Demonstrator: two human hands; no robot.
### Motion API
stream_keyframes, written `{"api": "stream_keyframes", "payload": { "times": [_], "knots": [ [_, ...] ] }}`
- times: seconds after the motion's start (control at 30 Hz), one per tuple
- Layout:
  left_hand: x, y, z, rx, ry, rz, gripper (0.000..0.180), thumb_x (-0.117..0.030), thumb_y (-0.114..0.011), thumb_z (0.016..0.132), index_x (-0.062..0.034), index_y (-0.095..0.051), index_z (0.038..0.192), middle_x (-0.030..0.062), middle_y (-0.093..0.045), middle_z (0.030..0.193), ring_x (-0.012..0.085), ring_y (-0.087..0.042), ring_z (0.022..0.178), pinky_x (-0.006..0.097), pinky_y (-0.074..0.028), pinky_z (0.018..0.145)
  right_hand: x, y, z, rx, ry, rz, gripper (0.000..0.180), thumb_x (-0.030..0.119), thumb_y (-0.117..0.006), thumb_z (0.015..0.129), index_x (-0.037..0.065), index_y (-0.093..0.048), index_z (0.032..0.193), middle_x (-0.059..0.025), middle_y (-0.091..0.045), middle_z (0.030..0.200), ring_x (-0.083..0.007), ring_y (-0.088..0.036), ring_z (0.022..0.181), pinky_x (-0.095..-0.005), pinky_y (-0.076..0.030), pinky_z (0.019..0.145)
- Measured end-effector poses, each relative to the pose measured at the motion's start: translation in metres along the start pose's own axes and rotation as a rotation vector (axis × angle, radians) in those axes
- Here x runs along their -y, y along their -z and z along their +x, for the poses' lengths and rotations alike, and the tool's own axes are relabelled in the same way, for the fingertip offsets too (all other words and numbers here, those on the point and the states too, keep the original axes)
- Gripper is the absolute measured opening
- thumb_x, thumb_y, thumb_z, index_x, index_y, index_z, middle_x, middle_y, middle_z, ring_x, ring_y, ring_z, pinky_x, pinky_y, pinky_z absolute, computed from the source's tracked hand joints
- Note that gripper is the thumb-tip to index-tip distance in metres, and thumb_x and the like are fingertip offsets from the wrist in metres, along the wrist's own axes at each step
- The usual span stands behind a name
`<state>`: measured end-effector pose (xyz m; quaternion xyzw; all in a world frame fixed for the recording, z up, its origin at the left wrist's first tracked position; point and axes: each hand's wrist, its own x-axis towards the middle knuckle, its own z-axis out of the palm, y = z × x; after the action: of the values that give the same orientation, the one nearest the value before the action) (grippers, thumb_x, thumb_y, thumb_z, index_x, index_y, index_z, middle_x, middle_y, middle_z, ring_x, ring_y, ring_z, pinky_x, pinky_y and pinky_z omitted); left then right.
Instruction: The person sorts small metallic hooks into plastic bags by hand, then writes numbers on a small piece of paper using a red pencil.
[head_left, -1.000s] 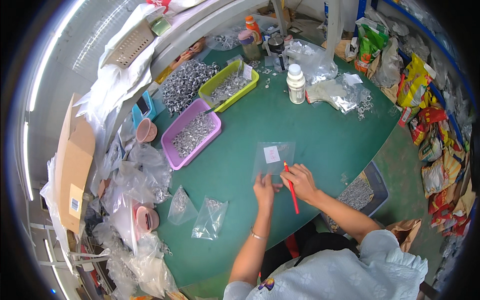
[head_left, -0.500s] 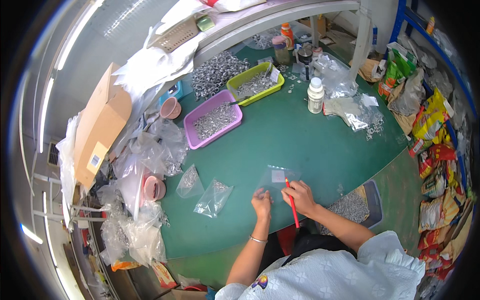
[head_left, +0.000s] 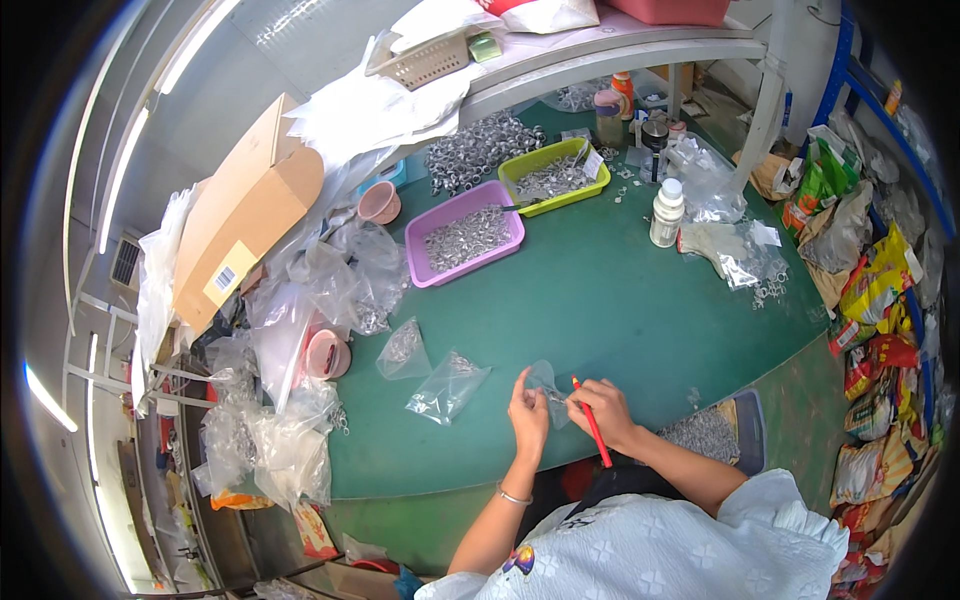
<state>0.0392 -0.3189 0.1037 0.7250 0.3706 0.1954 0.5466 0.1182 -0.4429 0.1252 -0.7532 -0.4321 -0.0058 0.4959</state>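
At the near edge of the green counter (head_left: 640, 330), both hands pinch a small clear bag (head_left: 545, 385).

The left hand (head_left: 527, 415) grips the bag's left side between thumb and fingers, while the right hand (head_left: 600, 410) pinches its right edge with a red pen (head_left: 592, 435) tucked along the fingers, tip up. The bag is held just above the counter, in front of the person; what it holds is too small to tell. Two filled bags (head_left: 445, 385) lie just to the left; a purple tray (head_left: 465, 235) and a green tray (head_left: 553, 175) of small metal parts sit well beyond. To handle it well, I judge the hands should keep the mouth upward and taut, and keep the pen clear of the film.
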Motion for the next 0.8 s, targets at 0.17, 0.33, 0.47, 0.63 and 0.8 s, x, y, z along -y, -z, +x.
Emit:
{"api": "stream_keyframes", "payload": {
  "times": [0.17,0.33,0.47,0.63,0.8],
  "knots": [
    [0.013,0.013,0.012,-0.001,0.004,-0.029,0.032,0.001,-0.05,0.083,0.0014,-0.048,0.115,-0.002,-0.046,0.058,0.0051,-0.041,0.053,0.022,-0.036,0.048,0.007,-0.017,0.008,0.076,0.037,-0.027,0.008,0.01,-0.065,0.069,0.006,-0.058,0.068,-0.0057,-0.051,0.06,-0.0238,-0.048,0.051,-0.0347,-0.036,0.052],
    [0.019,0.028,0.028,0.086,0.013,-0.178,0.019,0.001,-0.047,0.085,-0.0001,-0.051,0.103,-0.0038,-0.044,0.059,0.0027,-0.038,0.052,0.021,-0.029,0.045,0.012,-0.033,0.014,0.214,-0.057,0.025,0.008,0.011,-0.064,0.072,0.005,-0.059,0.072,-0.008,-0.054,0.064,-0.0262,-0.052,0.055,-0.0364,-0.04,0.057],
    [0.041,0.04,0.04,0.104,0.063,-0.33,0.017,0.0,-0.045,0.085,-0.0017,-0.052,0.101,-0.0045,-0.044,0.062,0.0019,-0.038,0.053,0.02,-0.028,0.045,0.02,-0.036,0.031,0.357,-0.235,0.185,0.01,0.013,-0.06,0.078,0.003,-0.061,0.077,-0.0116,-0.058,0.067,-0.029,-0.055,0.06,-0.0387,-0.043,0.061],
    [0.026,0.061,0.044,0.223,0.138,-0.323,0.017,0.0,-0.045,0.085,-0.0021,-0.053,0.1,-0.0041,-0.047,0.064,0.0026,-0.04,0.054,0.018,-0.032,0.047,-0.009,-0.044,0.058,0.188,-0.291,-0.006,0.033,0.029,-0.049,0.088,0.0,-0.06,0.076,-0.0161,-0.056,0.064,-0.0373,-0.055,0.065,-0.045,-0.044,0.061],
    [0.029,0.079,0.038,0.228,0.158,-0.281,0.018,0.001,-0.047,0.084,-0.0018,-0.053,0.101,-0.0038,-0.047,0.064,0.0028,-0.04,0.055,0.019,-0.032,0.049,-0.026,-0.073,0.165,0.382,-0.342,-0.422,0.049,0.043,-0.045,0.088,0.003,-0.061,0.063,-0.0213,-0.057,0.065,-0.0378,-0.057,0.068,-0.0481,-0.045,0.063]
  ]
}}
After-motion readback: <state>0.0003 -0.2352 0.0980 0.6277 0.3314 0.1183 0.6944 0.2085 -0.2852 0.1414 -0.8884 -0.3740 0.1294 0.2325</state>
